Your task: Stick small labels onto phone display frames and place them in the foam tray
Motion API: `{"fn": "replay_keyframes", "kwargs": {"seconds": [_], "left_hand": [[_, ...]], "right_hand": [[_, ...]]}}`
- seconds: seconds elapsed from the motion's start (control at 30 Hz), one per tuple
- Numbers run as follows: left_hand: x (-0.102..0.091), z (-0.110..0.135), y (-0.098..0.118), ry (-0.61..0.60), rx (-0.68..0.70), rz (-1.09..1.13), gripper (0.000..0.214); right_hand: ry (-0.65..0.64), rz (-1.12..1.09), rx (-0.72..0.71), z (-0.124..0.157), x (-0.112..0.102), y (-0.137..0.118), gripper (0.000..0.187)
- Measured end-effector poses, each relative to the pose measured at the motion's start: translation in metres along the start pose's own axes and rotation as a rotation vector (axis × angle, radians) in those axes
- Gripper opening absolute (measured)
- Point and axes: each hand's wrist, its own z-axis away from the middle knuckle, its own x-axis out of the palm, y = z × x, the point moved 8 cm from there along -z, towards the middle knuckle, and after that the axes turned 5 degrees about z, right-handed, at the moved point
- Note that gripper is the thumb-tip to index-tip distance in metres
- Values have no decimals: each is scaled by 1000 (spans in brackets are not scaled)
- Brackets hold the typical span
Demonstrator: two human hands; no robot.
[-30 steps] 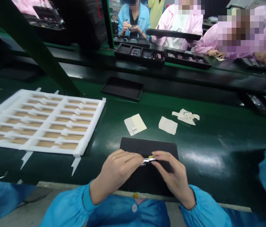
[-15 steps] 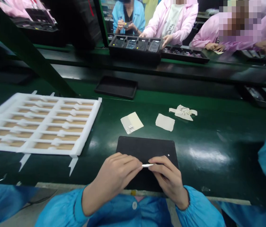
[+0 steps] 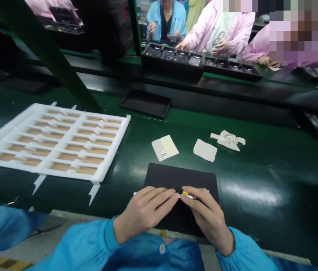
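My left hand and my right hand meet fingertip to fingertip over a black mat at the near edge of the green belt. Between the fingertips they pinch a small thin silvery part with a yellow tab. Both hands have their fingers curled and closed on it. Most of the part is hidden by the fingers. Blue sleeves cover both wrists.
A white foam tray with long slots lies at left. A pale card, a cloth square and a crumpled white piece lie beyond the mat. A black tray sits farther back. People in pink and blue work at black trays across the line.
The hands have lowered nearer to the mat and turned the small part, so its yellow tab shows again. The view has shifted slightly.
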Motion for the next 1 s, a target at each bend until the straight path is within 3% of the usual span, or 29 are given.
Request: {"fn": "replay_keyframes", "kwargs": {"seconds": [0.17,0.3,0.33,0.4,0.47,0.53,0.63,0.87,1.0], "left_hand": [[5,-4,-8,-14,-39,11,23],[29,-6,-50,-201,-292,218,25],[36,-5,-63,-264,-372,284,23],[47,-1,-86,-350,-504,389,18],[52,2,-102,-382,-607,462,15],[54,6,-111,-398,-695,513,14],[55,10,-114,-414,-768,572,12],[58,11,-116,-437,-788,608,10],[60,13,-117,-457,-806,591,10]], "right_hand": [[-104,3,19,-14,-14,-1,33],[6,-27,160,-66,-18,32,15],[0,-41,175,-84,-7,42,11],[-182,-71,158,-117,34,59,8],[-371,-33,88,-141,77,71,10],[-468,-2,39,-153,104,80,13],[-532,18,0,-156,120,85,16],[-593,77,-111,-145,115,74,16],[-557,91,-127,-143,119,77,19]]}}
